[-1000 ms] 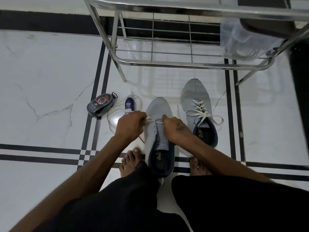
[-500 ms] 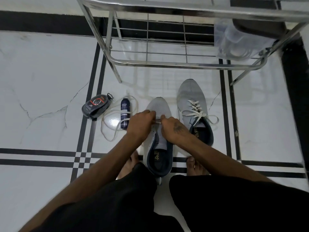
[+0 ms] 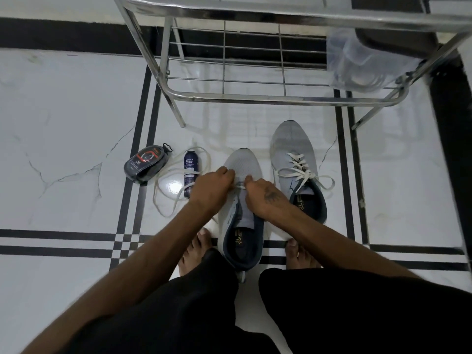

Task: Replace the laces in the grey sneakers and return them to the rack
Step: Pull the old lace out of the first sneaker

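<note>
**Both hands lacing the near sneaker**

Head view: the left hand point(image 3: 210, 188) and right hand point(image 3: 261, 198) each pinch the white lace point(image 3: 240, 186) over the near grey sneaker point(image 3: 242, 208), which stands on the floor point(image 3: 63, 123) between bare feet. The laced sneaker point(image 3: 297, 164) sits just right, before the steel rack point(image 3: 268, 98).
</note>
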### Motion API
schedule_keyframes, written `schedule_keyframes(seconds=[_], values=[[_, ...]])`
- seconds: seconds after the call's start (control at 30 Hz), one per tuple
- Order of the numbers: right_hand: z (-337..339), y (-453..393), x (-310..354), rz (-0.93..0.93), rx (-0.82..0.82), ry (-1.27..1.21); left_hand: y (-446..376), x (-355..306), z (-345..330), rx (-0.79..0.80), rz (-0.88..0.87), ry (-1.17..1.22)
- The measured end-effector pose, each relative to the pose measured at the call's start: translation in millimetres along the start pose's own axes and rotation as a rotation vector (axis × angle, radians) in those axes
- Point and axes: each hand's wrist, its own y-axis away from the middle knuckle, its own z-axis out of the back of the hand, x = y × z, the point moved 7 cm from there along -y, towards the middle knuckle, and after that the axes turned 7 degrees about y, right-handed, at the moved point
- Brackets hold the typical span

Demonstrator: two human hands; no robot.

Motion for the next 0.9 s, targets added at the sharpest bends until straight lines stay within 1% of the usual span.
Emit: schedule_keyframes(seconds=[0.1, 0.17, 0.27, 0.33, 0.4, 0.47, 0.53, 0.63, 0.73, 0.83, 0.9], values=[[-0.7, 0.8, -1.0, 0.02, -0.008, -0.039, 6.9, 11.2, 8.3, 0.027, 0.026, -0.075], [-1.4, -0.6, -3.1, 0.015, 0.009, -0.066, 21.0, 35.0, 18.8, 0.016, 0.073, -0.083], [-3.1, -1.2, -4.6, -0.017, 0.029, -0.083, 42.0, 63.1, 37.9, -0.085, 0.114, -0.08], [-4.3, -0.6, -2.5, -0.025, 0.044, -0.075, 42.3, 57.8, 40.1, -0.129, 0.11, -0.044], [-3.7, 0.4, -2.1, -0.034, 0.055, -0.063, 28.5, 38.2, 33.1, -0.147, 0.071, 0.012], [-2.2, -0.1, -2.5, -0.034, 0.036, -0.04, 14.1, 16.0, 14.9, -0.092, -0.009, 0.01], [-2.3, -0.6, -2.9, -0.029, 0.02, -0.019, 6.1, 2.1, 1.2, -0.041, -0.028, -0.022], [-4.3, -0.8, -3.5, -0.017, 0.011, -0.027, 6.1, 5.4, 4.8, -0.045, 0.018, 0.006], [-5.2, -1.0, -7.7, -0.038, 0.009, -0.054, 21.2, 38.7, 23.8, -0.092, 0.111, 0.072], [-8.1, 0.8, -7.4, -0.047, 0.031, -0.066, 45.9, 77.9, 46.7, -0.144, 0.199, 0.074], [-9.3, 1.0, -4.8, -0.039, 0.044, -0.076, 49.0, 81.6, 53.3, -0.176, 0.214, 0.078]])
